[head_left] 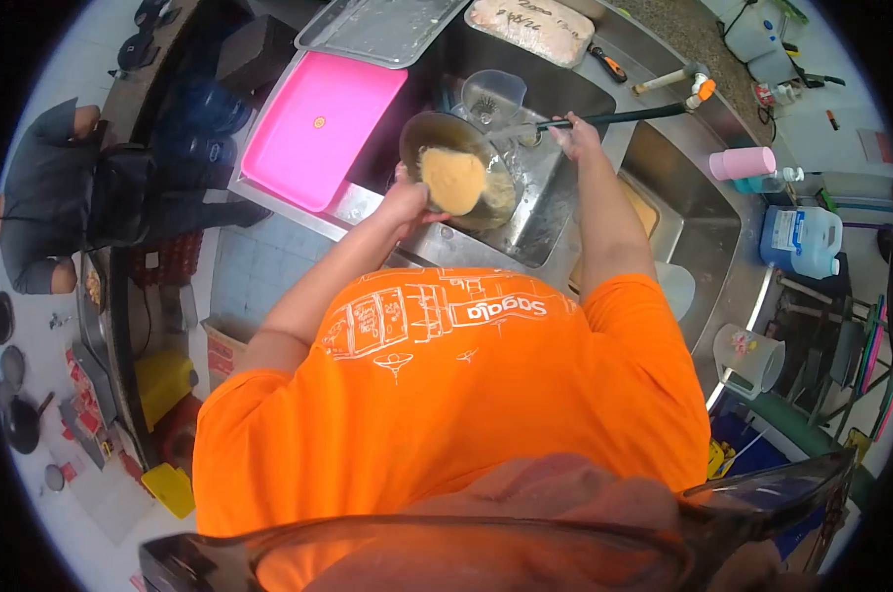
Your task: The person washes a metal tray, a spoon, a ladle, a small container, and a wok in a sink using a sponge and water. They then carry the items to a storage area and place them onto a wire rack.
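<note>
My left hand (408,204) is closed on the near left rim of a metal bowl (496,202), tilted over the sink (555,222). A smooth tan mass (451,180) covers much of the inside of the bowl. My right hand (576,138) is wrapped round a dark green hose (614,117), close to its end. From that end a pale streak of water (512,130) runs toward the bowl. Behind the bowl, a clear plastic container (493,96) sits in the sink.
A pink tray (318,128) and a grey metal tray (377,30) lie left of the sink. A wrapped white package (532,28) and an orange-handled tool (607,65) are at the back, near the tap (701,87). Another basin (703,183) is rightward. A person (62,197) stands at far left.
</note>
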`<state>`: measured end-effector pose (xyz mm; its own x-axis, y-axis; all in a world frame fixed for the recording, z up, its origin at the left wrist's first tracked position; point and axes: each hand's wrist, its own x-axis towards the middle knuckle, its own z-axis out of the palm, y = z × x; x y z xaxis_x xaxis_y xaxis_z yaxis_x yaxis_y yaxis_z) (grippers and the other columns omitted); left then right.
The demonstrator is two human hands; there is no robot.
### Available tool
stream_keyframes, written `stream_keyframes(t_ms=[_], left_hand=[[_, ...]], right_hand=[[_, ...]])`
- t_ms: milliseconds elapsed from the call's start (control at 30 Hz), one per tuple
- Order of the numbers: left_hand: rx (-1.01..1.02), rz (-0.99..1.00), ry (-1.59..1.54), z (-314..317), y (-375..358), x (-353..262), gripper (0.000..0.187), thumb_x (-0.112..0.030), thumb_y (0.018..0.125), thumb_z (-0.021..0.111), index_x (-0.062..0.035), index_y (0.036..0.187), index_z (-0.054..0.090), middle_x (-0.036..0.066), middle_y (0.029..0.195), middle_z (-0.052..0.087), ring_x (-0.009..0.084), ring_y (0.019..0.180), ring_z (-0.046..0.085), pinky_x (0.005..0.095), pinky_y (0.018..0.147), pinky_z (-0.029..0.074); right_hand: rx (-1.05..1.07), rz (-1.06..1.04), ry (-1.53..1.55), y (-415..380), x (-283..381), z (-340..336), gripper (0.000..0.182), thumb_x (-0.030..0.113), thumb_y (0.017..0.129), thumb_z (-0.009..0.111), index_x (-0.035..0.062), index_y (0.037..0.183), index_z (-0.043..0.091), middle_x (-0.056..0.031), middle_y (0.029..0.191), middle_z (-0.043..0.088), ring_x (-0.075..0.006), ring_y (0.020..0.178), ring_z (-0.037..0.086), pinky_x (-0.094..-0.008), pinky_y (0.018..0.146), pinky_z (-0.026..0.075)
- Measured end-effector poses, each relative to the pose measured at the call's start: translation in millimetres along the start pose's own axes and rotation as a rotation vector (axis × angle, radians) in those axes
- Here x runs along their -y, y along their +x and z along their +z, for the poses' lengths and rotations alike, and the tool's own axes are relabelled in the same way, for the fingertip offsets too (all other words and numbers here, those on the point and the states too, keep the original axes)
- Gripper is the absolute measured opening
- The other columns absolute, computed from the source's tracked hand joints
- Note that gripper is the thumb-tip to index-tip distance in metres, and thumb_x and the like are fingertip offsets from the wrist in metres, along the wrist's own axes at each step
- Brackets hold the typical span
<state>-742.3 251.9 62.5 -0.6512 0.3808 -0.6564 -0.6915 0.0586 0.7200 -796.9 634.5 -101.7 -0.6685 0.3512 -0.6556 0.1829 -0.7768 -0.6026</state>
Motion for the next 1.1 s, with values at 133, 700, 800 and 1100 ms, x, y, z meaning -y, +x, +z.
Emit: stream_keyframes(t_ms=[133, 700, 800, 1100], left_hand=[[0.029, -0.026, 0.036, 22.5, 35.2, 5.0, 0.064, 0.002, 0.083, 0.045, -0.0148, 0.134, 0.011, 0.014, 0.129, 0.041, 0.0324, 0.107, 0.054, 0.0454, 0.072, 0.057], [0.117, -0.036, 0.4, 77.4, 94.5, 21.5, 0.089, -0.001, 0.083, 0.042, -0.0187, 0.14, -0.024, 0.015, 0.132, 0.041, 0.0253, 0.093, 0.057, 0.0369, 0.063, 0.056], [0.161, 0.001, 0.432, 76.5, 95.5, 13.1, 0.088, 0.0, 0.081, 0.041, -0.0195, 0.141, -0.02, 0.015, 0.134, 0.038, 0.0269, 0.095, 0.056, 0.0375, 0.064, 0.055], [0.188, -0.006, 0.394, 72.1, 94.8, 7.9, 0.084, 0.005, 0.08, 0.038, -0.0221, 0.143, -0.01, 0.016, 0.136, 0.035, 0.026, 0.094, 0.056, 0.0394, 0.068, 0.056]], right_hand=[[0.091, 0.034, -0.028, -11.9, 1.3, -3.2, 0.021, 0.011, 0.091, 0.052, -0.0045, 0.105, 0.046, -0.0242, 0.102, 0.056, -0.0357, 0.086, 0.059, -0.0417, 0.072, 0.056], [0.151, 0.113, -0.269, -23.5, 2.6, -23.0, 0.032, 0.014, 0.089, 0.057, -0.0123, 0.104, 0.049, -0.0261, 0.095, 0.059, -0.0353, 0.081, 0.064, -0.0356, 0.069, 0.058], [0.124, 0.147, -0.286, -18.2, 2.2, -26.1, 0.03, 0.011, 0.089, 0.054, -0.0139, 0.105, 0.048, -0.0273, 0.093, 0.06, -0.0356, 0.078, 0.065, -0.0352, 0.065, 0.058], [-0.007, 0.086, -0.335, -8.0, -10.3, -28.6, 0.028, 0.007, 0.088, 0.051, -0.0157, 0.103, 0.045, -0.0275, 0.093, 0.059, -0.0377, 0.073, 0.064, -0.039, 0.059, 0.059]])
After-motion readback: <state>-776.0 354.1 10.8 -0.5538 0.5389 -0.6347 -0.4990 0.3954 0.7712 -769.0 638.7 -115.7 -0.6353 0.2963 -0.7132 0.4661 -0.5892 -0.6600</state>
